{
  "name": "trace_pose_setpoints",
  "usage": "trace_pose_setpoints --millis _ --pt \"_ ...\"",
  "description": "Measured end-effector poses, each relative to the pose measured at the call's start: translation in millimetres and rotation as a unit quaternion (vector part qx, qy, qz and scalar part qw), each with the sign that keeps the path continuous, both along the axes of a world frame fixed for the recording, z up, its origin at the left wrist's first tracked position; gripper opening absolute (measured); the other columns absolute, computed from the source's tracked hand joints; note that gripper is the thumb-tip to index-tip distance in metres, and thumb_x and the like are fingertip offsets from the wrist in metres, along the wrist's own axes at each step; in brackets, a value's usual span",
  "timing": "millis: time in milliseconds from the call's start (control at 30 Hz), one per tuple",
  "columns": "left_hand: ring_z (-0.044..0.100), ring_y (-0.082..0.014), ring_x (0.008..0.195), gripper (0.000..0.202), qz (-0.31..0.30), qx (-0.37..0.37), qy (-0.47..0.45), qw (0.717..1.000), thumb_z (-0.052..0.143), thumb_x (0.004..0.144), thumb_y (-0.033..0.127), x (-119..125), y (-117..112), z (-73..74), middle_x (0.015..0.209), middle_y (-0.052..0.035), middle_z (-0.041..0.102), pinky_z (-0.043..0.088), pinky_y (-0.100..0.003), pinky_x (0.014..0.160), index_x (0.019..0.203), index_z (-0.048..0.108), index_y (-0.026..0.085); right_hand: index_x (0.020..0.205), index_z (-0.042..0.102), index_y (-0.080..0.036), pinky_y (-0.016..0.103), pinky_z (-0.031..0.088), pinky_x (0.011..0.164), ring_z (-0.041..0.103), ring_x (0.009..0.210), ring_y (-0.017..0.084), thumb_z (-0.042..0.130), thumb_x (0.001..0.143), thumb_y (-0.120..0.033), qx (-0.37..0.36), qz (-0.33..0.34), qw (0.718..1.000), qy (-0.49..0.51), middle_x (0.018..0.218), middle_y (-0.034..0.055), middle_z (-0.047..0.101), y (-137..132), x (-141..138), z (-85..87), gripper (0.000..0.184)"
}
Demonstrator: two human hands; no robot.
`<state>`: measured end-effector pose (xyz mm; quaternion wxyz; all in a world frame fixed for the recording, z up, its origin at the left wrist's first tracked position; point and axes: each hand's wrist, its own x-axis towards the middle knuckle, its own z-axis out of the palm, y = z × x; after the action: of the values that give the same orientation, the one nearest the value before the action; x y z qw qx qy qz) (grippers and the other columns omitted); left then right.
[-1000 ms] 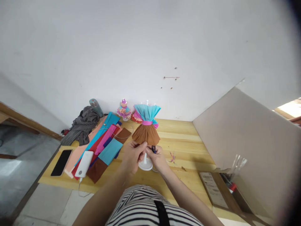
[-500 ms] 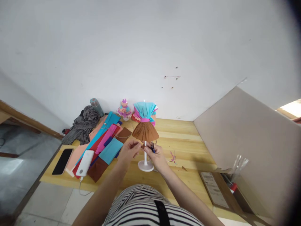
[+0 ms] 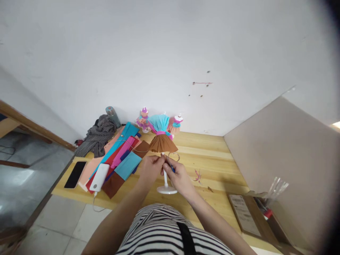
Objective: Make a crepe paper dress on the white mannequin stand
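A small dress form stands on a white stand (image 3: 166,190) in front of me. It wears a light-blue crepe-paper top (image 3: 159,123), a pink waistband (image 3: 160,133) and a pleated brown skirt (image 3: 163,143). My left hand (image 3: 151,170) is closed in a pinch just under the skirt, at the stand's pole. What its fingertips hold is hidden. Right against it, my right hand (image 3: 178,177) is closed too, with a slim blue-handled tool (image 3: 170,165) in it. Whether this is a pair of scissors I cannot tell. The fingertips of both hands meet.
Folded coloured paper sheets (image 3: 128,165), a white power bank (image 3: 99,177) and a phone (image 3: 75,174) lie to the left. Behind are a bottle (image 3: 113,116), striped cloth (image 3: 98,135) and two small dressed figures. Paper scraps (image 3: 197,176) and a wooden box (image 3: 248,215) are at right.
My left hand has moved right and up to meet my right hand at the pole. The dress form leans slightly left now, and the view has shifted a little.
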<state>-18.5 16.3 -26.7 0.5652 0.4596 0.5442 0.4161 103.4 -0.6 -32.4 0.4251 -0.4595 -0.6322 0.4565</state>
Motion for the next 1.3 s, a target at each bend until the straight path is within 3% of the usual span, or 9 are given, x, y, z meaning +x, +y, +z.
trace_pose_setpoints --millis 167,300,433,533,700,833,967,1167,1300 --pt "0.041 -0.0113 0.046 0.042 0.027 0.049 0.109 0.993 0.052 0.078 0.043 -2 -1 7.8 0.042 0.0020 0.045 0.026 -0.026 0.048 0.046 0.054 0.017 0.087 0.066 -0.017 0.027 0.044 0.061 0.055 0.064 0.016 0.049 0.091 -0.037 0.031 -0.003 0.999 -0.022 0.064 0.0009 0.060 0 5 -8.3 0.027" --pt "0.033 -0.0096 0.050 0.037 0.066 0.082 0.104 0.989 0.057 0.075 0.040 -4 -2 11.3 0.046 0.0050 0.034 0.022 -0.026 0.049 0.047 0.050 0.017 0.092 0.067 -0.017 0.024 0.039 0.050 0.047 0.050 0.011 0.047 0.093 -0.034 0.064 -0.081 0.995 0.018 0.066 0.0002 0.059 -7 10 -13.5 0.026" --pt "0.028 -0.0090 0.051 0.038 0.077 0.107 0.074 0.988 0.058 0.075 0.038 -3 -3 17.0 0.047 0.0057 0.029 0.021 -0.026 0.050 0.046 0.042 0.018 0.092 0.066 -0.020 0.025 0.040 0.055 0.050 0.061 0.012 0.059 0.087 -0.022 0.182 -0.178 0.967 0.025 0.072 -0.0006 0.055 -11 15 2.6 0.009" --pt "0.028 -0.0087 0.051 0.040 0.080 0.118 0.066 0.988 0.058 0.075 0.036 -2 -5 23.2 0.047 0.0059 0.028 0.022 -0.026 0.051 0.046 0.038 0.019 0.100 0.065 -0.024 0.024 0.036 0.053 0.045 0.058 0.011 0.065 0.081 -0.012 0.280 -0.210 0.937 0.020 0.068 -0.0046 0.044 -9 16 20.7 0.023" --pt "0.031 -0.0089 0.050 0.037 0.073 0.128 0.049 0.988 0.061 0.074 0.036 2 -9 32.4 0.047 0.0056 0.034 0.023 -0.026 0.050 0.047 0.044 0.018 0.125 0.056 -0.025 0.023 0.033 0.048 0.040 0.053 0.010 0.066 0.078 -0.007 0.396 -0.184 0.898 -0.060 0.065 -0.0063 0.037 4 14 42.2 0.052" --pt "0.034 -0.0088 0.049 0.035 0.067 0.130 0.041 0.988 0.064 0.072 0.035 1 -11 37.2 0.047 0.0055 0.037 0.024 -0.025 0.050 0.048 0.047 0.018 0.112 0.064 -0.023 0.024 0.036 0.049 0.045 0.056 0.012 0.059 0.078 -0.001 0.431 -0.179 0.881 -0.083 0.064 -0.0037 0.044 12 12 52.6 0.041" --pt "0.035 -0.0087 0.050 0.033 0.052 0.123 0.026 0.991 0.063 0.073 0.036 -3 -14 41.6 0.048 0.0053 0.038 0.026 -0.025 0.050 0.048 0.050 0.017 0.098 0.067 -0.022 0.024 0.039 0.051 0.049 0.058 0.012 0.056 0.077 0.003 0.429 -0.191 0.881 -0.064 0.067 -0.0014 0.053 14 14 56.7 0.034" --pt "0.036 -0.0098 0.054 0.033 0.023 0.115 -0.015 0.993 0.064 0.075 0.037 -4 -17 39.8 0.052 0.0038 0.042 0.028 -0.025 0.054 0.052 0.052 0.016 0.106 0.065 -0.021 0.023 0.039 0.049 0.049 0.056 0.012 0.057 0.079 0.001 0.458 -0.184 0.864 -0.095 0.065 -0.0012 0.051 11 15 53.2 0.036" --pt "0.039 -0.0107 0.057 0.035 0.015 0.120 -0.032 0.992 0.066 0.077 0.042 -2 -17 36.4 0.056 0.0017 0.048 0.031 -0.026 0.056 0.056 0.057 0.015 0.112 0.063 -0.020 0.024 0.039 0.047 0.049 0.056 0.013 0.058 0.081 -0.004 0.477 -0.137 0.861 -0.107 0.068 0.0013 0.054 9 12 51.0 0.035"
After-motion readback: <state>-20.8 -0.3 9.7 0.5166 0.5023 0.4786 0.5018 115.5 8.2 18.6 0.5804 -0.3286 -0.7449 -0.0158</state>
